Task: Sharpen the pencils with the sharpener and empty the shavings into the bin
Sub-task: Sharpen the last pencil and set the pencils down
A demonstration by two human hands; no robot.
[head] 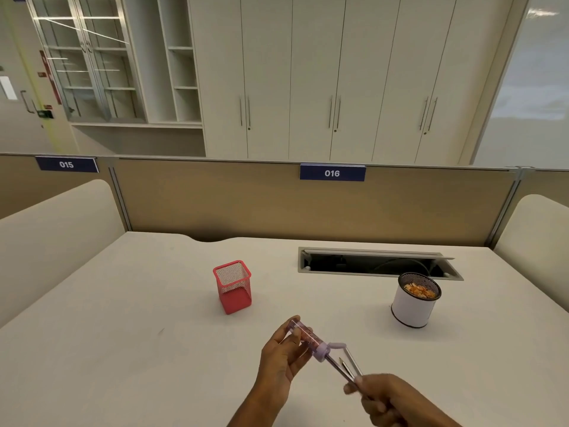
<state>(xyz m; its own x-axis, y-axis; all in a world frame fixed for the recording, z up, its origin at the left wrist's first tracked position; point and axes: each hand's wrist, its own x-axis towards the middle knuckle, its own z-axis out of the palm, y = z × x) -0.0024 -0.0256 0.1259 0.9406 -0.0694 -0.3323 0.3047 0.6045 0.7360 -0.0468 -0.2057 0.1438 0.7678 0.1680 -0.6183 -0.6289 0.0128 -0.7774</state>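
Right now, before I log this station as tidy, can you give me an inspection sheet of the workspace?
Surface: pale table, with a faint mark left of the hands.
Job's things: sharpener held above the table, one of the pencils pushed into its end; white bin at right, with shavings inside.
Clutter: red mesh holder stands upright, no pencils seen in it.
Hands: left hand grips the sharpener; right hand grips the pencils.
Cables: a dark cable inside the open desk hatch; none on the table.
Surroundings: tan partition labelled 016, pale cabinets behind.
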